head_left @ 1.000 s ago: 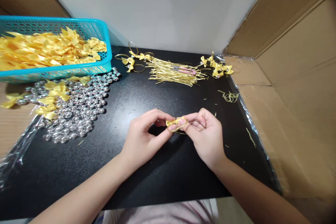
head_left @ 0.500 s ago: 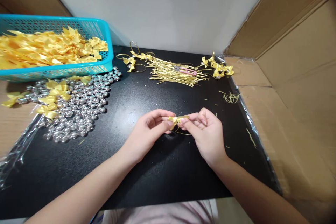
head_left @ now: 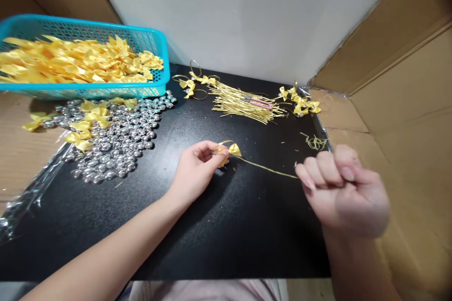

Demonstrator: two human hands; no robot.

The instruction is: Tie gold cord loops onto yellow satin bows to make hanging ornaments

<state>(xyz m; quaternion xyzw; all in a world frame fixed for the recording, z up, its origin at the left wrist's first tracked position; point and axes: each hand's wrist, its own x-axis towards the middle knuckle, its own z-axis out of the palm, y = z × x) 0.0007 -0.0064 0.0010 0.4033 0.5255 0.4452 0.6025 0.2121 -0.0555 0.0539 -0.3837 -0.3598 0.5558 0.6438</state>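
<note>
My left hand (head_left: 203, 162) pinches a yellow ribbon bow (head_left: 234, 150) above the middle of the black table. Part of the bow is hidden by my fingers, and a thin gold loop curves over it. From the bow a thin gold cord (head_left: 270, 168) stretches to the right, nearly straight. Its far end runs into my right hand (head_left: 342, 188), which is closed in a fist around it near the table's right edge.
A turquoise basket (head_left: 164, 56) of yellow bows stands back left. Before it lie silver beads (head_left: 116, 141) with several loose bows. Gold ties (head_left: 243, 106) with a pink-handled tool (head_left: 261, 102), finished-looking bow loops (head_left: 189, 85), more bows (head_left: 302, 103) and a cord tangle (head_left: 315, 142) lie farther back.
My right hand has left the bow and moved far right, drawing the gold cord out straight. My left hand still holds the bow. The view has shifted slightly.
</note>
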